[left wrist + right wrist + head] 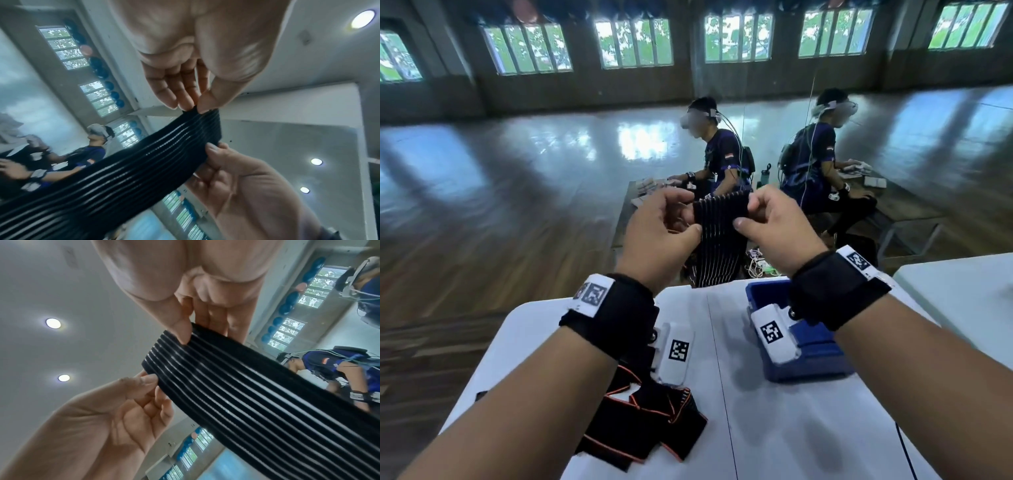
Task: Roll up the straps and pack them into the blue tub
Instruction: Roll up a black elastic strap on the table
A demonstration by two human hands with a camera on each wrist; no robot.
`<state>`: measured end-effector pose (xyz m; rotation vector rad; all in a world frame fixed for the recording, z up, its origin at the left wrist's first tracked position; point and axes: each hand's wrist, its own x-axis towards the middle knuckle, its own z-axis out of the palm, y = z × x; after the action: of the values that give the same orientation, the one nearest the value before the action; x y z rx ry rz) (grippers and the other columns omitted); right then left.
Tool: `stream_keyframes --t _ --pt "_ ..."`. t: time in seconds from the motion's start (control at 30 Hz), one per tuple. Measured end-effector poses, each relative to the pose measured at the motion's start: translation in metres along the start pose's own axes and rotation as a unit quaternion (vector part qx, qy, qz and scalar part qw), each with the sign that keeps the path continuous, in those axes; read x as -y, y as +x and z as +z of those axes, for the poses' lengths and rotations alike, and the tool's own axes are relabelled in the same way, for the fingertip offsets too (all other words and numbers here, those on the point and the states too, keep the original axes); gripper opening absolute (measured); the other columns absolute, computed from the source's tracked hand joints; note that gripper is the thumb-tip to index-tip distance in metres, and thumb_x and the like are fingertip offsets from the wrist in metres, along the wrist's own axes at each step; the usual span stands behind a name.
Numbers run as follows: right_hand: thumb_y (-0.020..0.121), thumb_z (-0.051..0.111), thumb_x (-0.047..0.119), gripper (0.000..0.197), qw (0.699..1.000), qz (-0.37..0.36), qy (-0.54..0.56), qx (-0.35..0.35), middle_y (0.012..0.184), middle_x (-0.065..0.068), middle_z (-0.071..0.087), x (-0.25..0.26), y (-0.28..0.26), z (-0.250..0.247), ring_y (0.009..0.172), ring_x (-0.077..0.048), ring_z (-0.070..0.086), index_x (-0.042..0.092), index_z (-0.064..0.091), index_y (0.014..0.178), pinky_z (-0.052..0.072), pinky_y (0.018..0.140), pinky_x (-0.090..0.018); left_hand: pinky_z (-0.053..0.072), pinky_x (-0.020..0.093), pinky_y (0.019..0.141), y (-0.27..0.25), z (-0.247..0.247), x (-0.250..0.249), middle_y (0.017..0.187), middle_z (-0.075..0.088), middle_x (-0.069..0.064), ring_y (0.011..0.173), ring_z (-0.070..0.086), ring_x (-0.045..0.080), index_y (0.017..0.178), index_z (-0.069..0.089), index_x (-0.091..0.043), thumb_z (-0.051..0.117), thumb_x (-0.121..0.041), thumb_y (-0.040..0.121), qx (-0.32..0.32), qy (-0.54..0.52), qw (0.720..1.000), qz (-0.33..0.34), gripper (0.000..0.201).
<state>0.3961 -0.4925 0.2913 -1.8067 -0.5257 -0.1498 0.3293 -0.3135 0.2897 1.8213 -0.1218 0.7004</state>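
I hold a black ribbed strap (717,240) with thin pale stripes up in the air beyond the far edge of the white table (756,428). My left hand (688,219) pinches its top left corner and my right hand (748,214) pinches the top right, thumbs toward me. The rest of the strap hangs straight down. In the left wrist view my left hand (193,108) nips the strap (144,170) by its end edge. The right wrist view shows my right hand (185,340) with its thumb on the strap (246,386). The blue tub (808,349) sits on the table under my right wrist.
A heap of black straps with orange edging (640,425) lies on the table below my left forearm. A second white table (962,294) stands at the right. Two seated people (722,161) work at a low table farther off, with cables (756,263) on the wooden floor.
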Motion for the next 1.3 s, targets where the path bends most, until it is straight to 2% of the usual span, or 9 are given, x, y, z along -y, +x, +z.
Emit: stream_keyframes --t 0.07,0.17,0.33,0.43,0.63,0.83,1.03,1.13,1.3 --pt "0.077 0.069 0.017 0.035 0.999 0.034 0.004 0.025 0.086 -0.014 0.068 -0.025 -0.019 0.009 0.082 -0.025 0.067 0.041 0.046 0.088 0.057 0.077 -0.048 0.051 0.019 0.068 -0.021 0.005 0.024 0.078 0.061 -0.005 0.069 0.057 0.008 0.105 0.067 -0.019 0.069 0.004 0.079 0.025 0.057 0.998 -0.026 0.034" --pt "0.083 0.067 0.003 0.039 0.988 0.090 -0.070 0.102 0.098 0.001 0.070 -0.076 -0.065 0.025 0.090 -0.013 0.067 0.027 0.054 0.111 0.051 0.078 -0.028 0.051 0.022 0.069 -0.071 0.015 0.072 0.079 0.062 -0.007 0.071 0.061 0.010 0.090 0.071 -0.023 0.071 -0.006 0.076 0.105 0.182 0.976 -0.063 0.021" --pt "0.080 0.062 0.001 0.031 0.926 0.148 -0.246 0.246 0.100 0.000 0.075 -0.145 -0.158 0.047 0.100 -0.019 0.067 0.021 0.076 0.099 0.042 0.079 -0.019 0.046 0.029 0.076 -0.172 0.033 0.133 0.086 0.054 -0.008 0.082 0.058 0.017 0.086 0.066 -0.025 0.060 -0.023 0.071 0.314 0.275 0.895 -0.155 0.015" --pt "0.079 0.063 0.005 0.034 0.888 0.160 -0.283 0.325 0.108 -0.002 0.072 -0.163 -0.202 0.052 0.104 -0.019 0.065 0.022 0.076 0.106 0.043 0.087 -0.020 0.045 0.024 0.083 -0.222 0.039 0.150 0.099 0.055 -0.005 0.094 0.057 0.018 0.094 0.065 -0.022 0.061 -0.018 0.078 0.385 0.296 0.856 -0.175 0.017" --pt "0.082 0.061 0.013 0.042 0.842 0.131 -0.312 0.421 0.119 0.002 0.060 -0.185 -0.261 0.052 0.112 -0.019 0.057 0.031 0.067 0.119 0.046 0.095 -0.028 0.041 0.022 0.076 -0.283 0.038 0.162 0.103 0.055 -0.002 0.093 0.054 0.017 0.092 0.063 -0.020 0.060 -0.006 0.070 0.435 0.276 0.839 -0.177 0.026" --pt "0.077 0.065 0.015 0.050 0.835 0.149 -0.265 0.459 0.124 0.007 0.054 -0.181 -0.282 0.043 0.113 -0.012 0.053 0.032 0.062 0.124 0.045 0.101 -0.026 0.030 0.006 0.071 -0.309 0.031 0.164 0.095 0.049 -0.015 0.087 0.045 0.005 0.097 0.066 -0.023 0.053 -0.001 0.074 0.418 0.258 0.850 -0.189 0.035" --pt "0.080 0.065 0.000 0.027 0.902 0.318 -0.104 0.273 0.105 -0.004 0.067 -0.200 -0.252 0.037 0.082 -0.011 0.062 0.019 0.066 0.100 0.052 0.078 -0.024 0.048 0.025 0.074 -0.292 0.029 0.164 0.093 0.063 -0.006 0.079 0.059 0.009 0.099 0.062 -0.024 0.052 -0.008 0.087 0.281 0.205 0.892 -0.290 0.022" --pt "0.083 0.058 -0.007 0.027 0.897 0.376 -0.072 0.221 0.103 -0.009 0.064 -0.214 -0.236 0.051 0.084 -0.015 0.060 0.013 0.062 0.101 0.043 0.067 -0.020 0.053 0.026 0.070 -0.278 0.038 0.166 0.090 0.070 0.003 0.077 0.067 0.019 0.100 0.061 -0.023 0.057 -0.009 0.088 0.227 0.182 0.890 -0.351 0.019" --pt "0.079 0.061 0.006 0.021 0.890 0.389 -0.088 0.219 0.084 -0.005 0.063 -0.227 -0.233 0.065 0.072 -0.021 0.058 0.024 0.061 0.091 0.049 0.070 -0.035 0.055 0.029 0.084 -0.275 0.049 0.173 0.095 0.068 -0.005 0.077 0.063 0.010 0.100 0.066 -0.020 0.064 -0.011 0.086 0.190 0.155 0.892 -0.380 0.016"
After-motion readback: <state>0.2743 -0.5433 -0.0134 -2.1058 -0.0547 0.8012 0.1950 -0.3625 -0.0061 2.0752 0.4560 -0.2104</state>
